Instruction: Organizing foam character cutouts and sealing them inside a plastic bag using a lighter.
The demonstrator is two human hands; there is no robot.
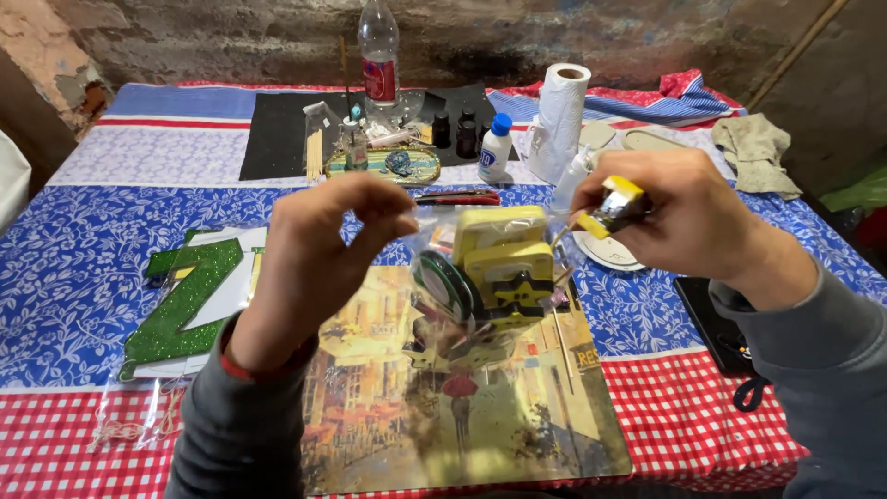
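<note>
- The left hand (319,245) is raised above the table (74,277); its fingers (393,222) are pinched together on the top edge of a clear plastic bag (434,231), which hangs between the two hands.
- Inside the clear plastic bag, pale yellow foam cut-out shapes (504,259) and a dark green ribbon roll (443,282) are seen, bunched together just above a picture placemat.
- The right hand (679,217) is held at the same height, its fingers closed around a small yellow-and-black object (617,203); what kind of object it is cannot be told.
- The picture placemat with a yellowish painted street scene (388,425) lies flat on the table, directly under the hands.
- A green glitter letter shape (180,310) lies on white paper to the left of the placemat, well apart from the left hand.
- The table is covered with a blue floral cloth, bordered by red-and-white check at the near edge.
- At the far side, a clear plastic bottle with a red label (380,60), a white paper towel roll (561,115) and a small white bottle with a blue cap (496,148) stand upright.
- A bundle of pale wooden sticks (314,152) stands near a black mat (277,134).
- A flat black rectangular item (707,319) lies under the right forearm.
</note>
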